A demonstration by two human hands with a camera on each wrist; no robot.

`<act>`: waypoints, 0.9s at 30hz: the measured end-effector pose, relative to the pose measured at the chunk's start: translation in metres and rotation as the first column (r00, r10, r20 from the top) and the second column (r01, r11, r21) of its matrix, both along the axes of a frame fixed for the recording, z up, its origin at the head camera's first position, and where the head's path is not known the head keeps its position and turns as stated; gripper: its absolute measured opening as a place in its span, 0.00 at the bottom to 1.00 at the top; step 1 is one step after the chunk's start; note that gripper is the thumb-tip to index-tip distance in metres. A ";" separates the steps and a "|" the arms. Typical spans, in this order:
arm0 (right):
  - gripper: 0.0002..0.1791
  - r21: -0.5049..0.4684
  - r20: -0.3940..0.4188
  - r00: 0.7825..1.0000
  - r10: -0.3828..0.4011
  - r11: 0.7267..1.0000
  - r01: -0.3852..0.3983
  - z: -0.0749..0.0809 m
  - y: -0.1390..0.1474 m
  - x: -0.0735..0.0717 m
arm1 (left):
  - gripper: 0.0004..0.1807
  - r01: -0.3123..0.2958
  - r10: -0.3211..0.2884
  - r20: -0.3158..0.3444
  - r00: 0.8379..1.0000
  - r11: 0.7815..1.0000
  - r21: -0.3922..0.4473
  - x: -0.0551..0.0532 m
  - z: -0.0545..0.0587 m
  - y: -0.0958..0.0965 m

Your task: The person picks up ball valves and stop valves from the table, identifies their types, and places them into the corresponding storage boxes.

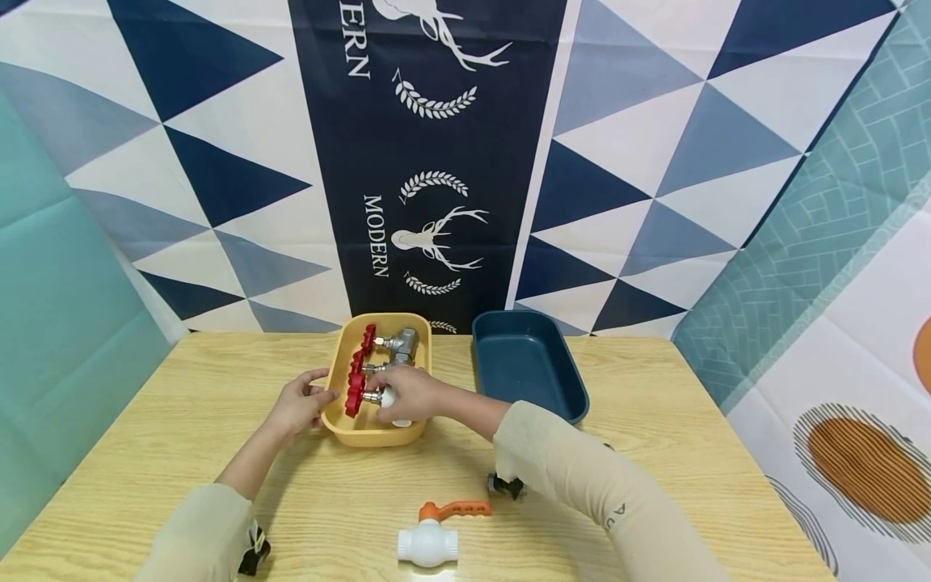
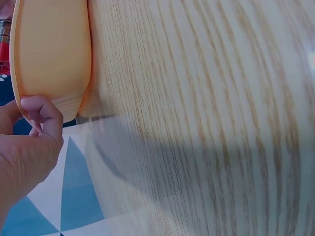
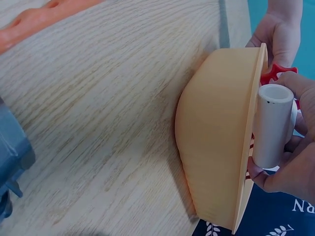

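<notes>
A yellow bin (image 1: 374, 438) stands on the table; inside lie metal valves (image 1: 403, 346) with red handwheels (image 1: 356, 364). At the bin's left rim, my left hand (image 1: 294, 408) pinches the edge, thumb and fingers on either side, as the left wrist view also shows the bin (image 2: 51, 49). Over the bin's near part, my right hand (image 1: 413, 392) holds a white valve with a red handwheel. In the right wrist view the white body of that valve (image 3: 273, 130) is between my thumb and fingers, at the rim. Whether it touches the bin floor is hidden.
A dark blue bin (image 1: 524, 356) stands right of the yellow one, partly behind my right forearm. Near the front lies a white ball valve (image 1: 427, 545) with an orange lever (image 1: 465, 508). A patterned cloth (image 1: 429, 162) hangs behind the table.
</notes>
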State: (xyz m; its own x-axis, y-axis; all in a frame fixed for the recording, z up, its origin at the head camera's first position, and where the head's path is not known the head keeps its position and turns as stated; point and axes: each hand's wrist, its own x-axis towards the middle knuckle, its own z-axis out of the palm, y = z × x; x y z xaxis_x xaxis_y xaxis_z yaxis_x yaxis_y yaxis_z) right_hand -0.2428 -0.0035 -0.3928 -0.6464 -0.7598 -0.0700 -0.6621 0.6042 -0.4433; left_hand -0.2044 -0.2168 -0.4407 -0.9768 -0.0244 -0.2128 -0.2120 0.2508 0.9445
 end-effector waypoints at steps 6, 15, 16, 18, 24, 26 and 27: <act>0.22 0.002 0.007 1.000 -0.005 1.000 0.005 -0.003 -0.001 -0.003 | 0.31 -0.008 0.008 0.011 1.000 1.000 0.004 0.000 0.000 0.000; 0.22 -0.015 -0.010 1.000 -0.009 1.000 0.009 -0.009 -0.003 -0.004 | 0.31 -0.006 0.006 0.011 1.000 1.000 0.010 0.000 -0.001 -0.001; 0.21 -0.017 -0.007 1.000 -0.011 1.000 0.011 -0.010 -0.003 -0.004 | 0.31 -0.007 0.007 0.011 1.000 1.000 0.010 0.000 -0.001 -0.001; 0.21 -0.022 0.001 1.000 -0.015 1.000 0.015 -0.011 -0.004 -0.004 | 0.31 -0.010 0.010 0.013 1.000 1.000 0.009 0.000 -0.001 -0.001; 0.21 -0.021 0.036 0.999 -0.028 0.999 0.029 -0.016 -0.005 -0.005 | 0.31 -0.013 0.013 0.014 1.000 1.000 0.000 0.000 0.000 0.000; 0.21 -0.015 0.042 0.999 -0.029 0.999 0.030 -0.017 -0.006 -0.006 | 0.31 -0.014 0.014 0.014 1.000 1.000 -0.001 0.000 0.000 0.000; 0.21 -0.013 0.042 0.999 -0.027 1.000 0.028 -0.018 -0.006 -0.006 | 0.31 -0.013 0.013 0.013 1.000 1.000 -0.002 0.000 0.000 0.000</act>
State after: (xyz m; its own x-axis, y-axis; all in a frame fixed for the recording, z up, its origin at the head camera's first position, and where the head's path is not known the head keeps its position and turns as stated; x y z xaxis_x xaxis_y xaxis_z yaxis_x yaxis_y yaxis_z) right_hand -0.2484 -0.0096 -0.4108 -0.6640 -0.7427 -0.0874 -0.6257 0.6157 -0.4790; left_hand -0.2042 -0.2167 -0.4404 -0.9735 -0.0376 -0.2257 -0.2279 0.2494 0.9412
